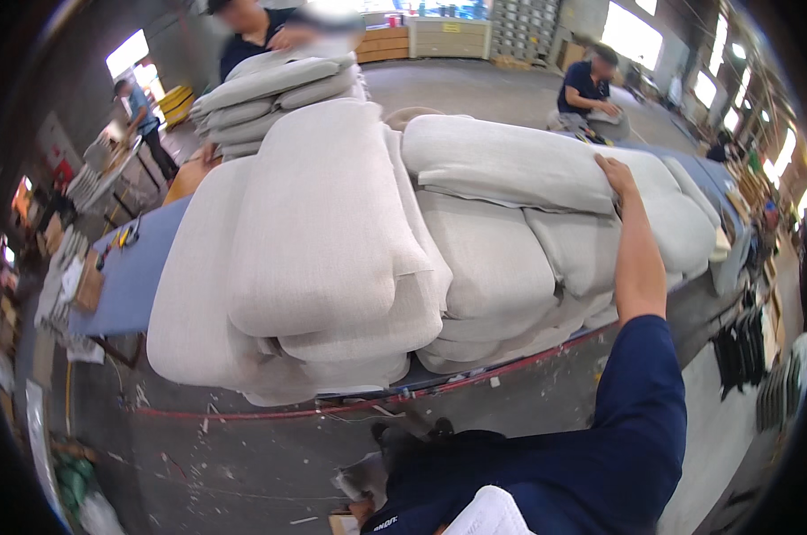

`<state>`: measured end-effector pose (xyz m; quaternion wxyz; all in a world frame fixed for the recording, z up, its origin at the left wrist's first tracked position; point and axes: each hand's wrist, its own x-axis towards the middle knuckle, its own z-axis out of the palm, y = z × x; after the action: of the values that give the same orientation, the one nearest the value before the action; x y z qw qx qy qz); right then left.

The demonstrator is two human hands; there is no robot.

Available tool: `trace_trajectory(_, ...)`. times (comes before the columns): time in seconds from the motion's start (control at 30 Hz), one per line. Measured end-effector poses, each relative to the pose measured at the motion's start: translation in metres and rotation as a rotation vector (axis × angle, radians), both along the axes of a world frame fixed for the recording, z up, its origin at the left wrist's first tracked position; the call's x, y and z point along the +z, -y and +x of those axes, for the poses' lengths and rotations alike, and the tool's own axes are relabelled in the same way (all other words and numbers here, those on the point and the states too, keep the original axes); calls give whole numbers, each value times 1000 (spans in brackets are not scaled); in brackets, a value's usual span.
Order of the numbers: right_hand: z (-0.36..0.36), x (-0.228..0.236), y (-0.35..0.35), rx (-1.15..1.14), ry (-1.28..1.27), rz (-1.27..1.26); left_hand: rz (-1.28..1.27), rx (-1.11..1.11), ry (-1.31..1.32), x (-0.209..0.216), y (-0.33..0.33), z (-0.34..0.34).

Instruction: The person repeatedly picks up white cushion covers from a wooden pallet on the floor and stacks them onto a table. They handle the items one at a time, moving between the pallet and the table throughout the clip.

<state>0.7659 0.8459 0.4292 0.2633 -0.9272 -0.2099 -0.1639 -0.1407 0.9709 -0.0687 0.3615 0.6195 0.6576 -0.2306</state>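
My right arm reaches far forward, and my right hand (615,173) grips the right end of a long, pale grey upholstered cushion (506,160). Its fingers curl over the top edge. This cushion lies on other padded pieces, among them a rounded cushion (484,254) below it. To the left, a large upholstered pad (323,214) leans over a stack of similar pads. My left hand does not show; a small skin-toned patch by my shirt at the lower edge is too unclear to name.
The cushions lie on a blue-topped table (149,267) with a red lower rail (270,414). Across it, a co-worker (252,36) stands behind another cushion stack (274,102). A second person (586,89) works at far right. Scraps litter the grey floor (243,473).
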Motion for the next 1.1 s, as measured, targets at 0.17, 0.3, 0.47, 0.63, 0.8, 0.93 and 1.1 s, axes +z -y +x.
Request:
trace_trajectory(0.17, -15, 66, -48, 253, -30, 280, 2, 104, -60, 22, 30, -1)
trace_trajectory(0.3, 12, 91, -80, 352, 107, 301, 78, 186, -96, 45, 36, -17)
trace_trajectory(0.47, 118, -22, -55, 212, 399, -115, 265, 335, -136, 103, 20, -37)
trace_trajectory(0.63, 59, -15, -75, 200, -33, 155, 846, 757, -256, 259, 30, -57)
trace_trajectory(0.8, 32, 20, -77, 86, 221, 312, 1486, 900, -174, 401, -21, -48)
trace_trajectory(0.93, 16, 67, -93, 217, 510, 487, 2017, 890, 64, 531, -36, 13)
trace_trajectory(1.1, -126, 153, -106, 804, 284, 706, 2184, 785, 1213, 617, -61, 50)
